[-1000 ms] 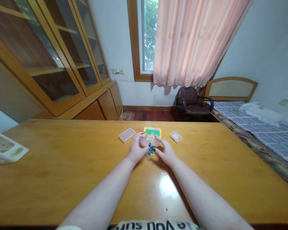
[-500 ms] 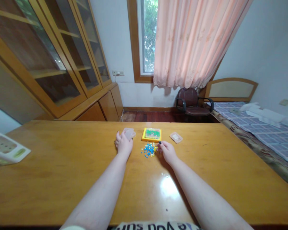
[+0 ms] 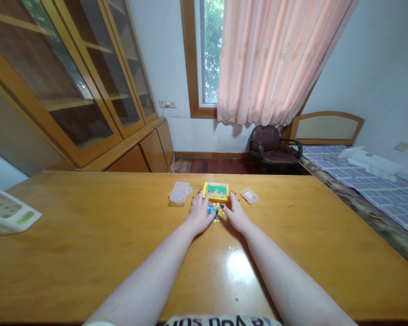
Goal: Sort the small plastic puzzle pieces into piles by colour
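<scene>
Small blue and pale yellow pieces (image 3: 212,209) lie in a loose pile on the wooden table. My left hand (image 3: 201,212) rests at the pile's left side, fingers stretched forward and partly covering it. On the other side is my right hand (image 3: 235,212), its fingers apart and its thumb near the pieces. Just beyond the pile sits a yellow-framed case (image 3: 216,192) with a green picture panel; fingertips of both hands reach its near corners. Whether they touch it I cannot tell. Neither hand holds anything visible.
A clear plastic box (image 3: 180,193) lies left of the case. To the right is a small clear lid-like piece (image 3: 249,196). A white power strip-like object (image 3: 11,210) stands at the table's left. Beyond the table are a chair (image 3: 270,140) and a bed.
My left hand has left the clear plastic box and moved right to the pile. My right hand has opened from a pinch and shifted slightly. The yellow-framed case looks slightly turned.
</scene>
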`<state>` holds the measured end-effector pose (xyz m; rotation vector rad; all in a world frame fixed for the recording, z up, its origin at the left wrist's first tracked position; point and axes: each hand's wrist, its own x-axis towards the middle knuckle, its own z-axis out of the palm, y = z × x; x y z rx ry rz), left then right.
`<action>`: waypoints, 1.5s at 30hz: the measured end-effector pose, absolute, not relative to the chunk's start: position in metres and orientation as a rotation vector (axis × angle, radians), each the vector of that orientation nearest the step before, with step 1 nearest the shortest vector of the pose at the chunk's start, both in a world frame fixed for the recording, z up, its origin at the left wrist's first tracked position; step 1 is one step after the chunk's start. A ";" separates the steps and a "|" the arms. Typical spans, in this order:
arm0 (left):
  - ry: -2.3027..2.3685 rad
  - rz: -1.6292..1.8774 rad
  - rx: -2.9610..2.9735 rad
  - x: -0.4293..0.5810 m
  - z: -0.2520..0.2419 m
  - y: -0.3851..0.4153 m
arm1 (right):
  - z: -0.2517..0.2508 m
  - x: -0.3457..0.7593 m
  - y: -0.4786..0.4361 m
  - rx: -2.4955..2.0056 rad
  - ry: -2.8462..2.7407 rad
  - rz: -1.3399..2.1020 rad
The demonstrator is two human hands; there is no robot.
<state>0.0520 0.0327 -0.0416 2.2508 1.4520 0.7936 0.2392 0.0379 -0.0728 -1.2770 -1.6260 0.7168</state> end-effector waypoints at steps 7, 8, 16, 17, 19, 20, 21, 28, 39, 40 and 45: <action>1.459 0.920 2.010 0.048 -0.048 0.041 | -0.067 0.237 0.034 -1.227 -1.569 0.853; 1.469 0.991 1.963 0.048 -0.048 0.041 | -0.065 0.237 0.033 -1.218 -1.550 0.864; 1.322 1.146 1.756 0.044 -0.055 0.048 | -0.062 0.235 0.029 -1.241 -1.596 0.803; 1.288 1.151 1.723 0.044 -0.056 0.049 | -0.063 0.235 0.030 -1.237 -1.607 0.808; 1.244 1.176 1.657 0.043 -0.056 0.051 | -0.064 0.235 0.030 -1.239 -1.607 0.824; 1.242 1.193 1.631 0.043 -0.057 0.051 | -0.063 0.235 0.030 -1.245 -1.593 0.826; 1.255 1.214 1.608 0.043 -0.057 0.052 | -0.063 0.234 0.030 -1.251 -1.572 0.820; 1.475 1.251 1.684 0.042 -0.056 0.054 | -0.060 0.235 0.031 -1.297 -1.492 0.723; 1.423 1.130 2.138 0.047 -0.042 0.039 | -0.061 0.231 0.026 -1.211 -1.615 0.739; 1.423 1.182 2.136 0.047 -0.039 0.039 | -0.060 0.231 0.025 -1.179 -1.579 0.759; 1.362 1.476 2.152 0.041 -0.029 0.034 | -0.054 0.225 0.021 -0.909 -1.420 1.002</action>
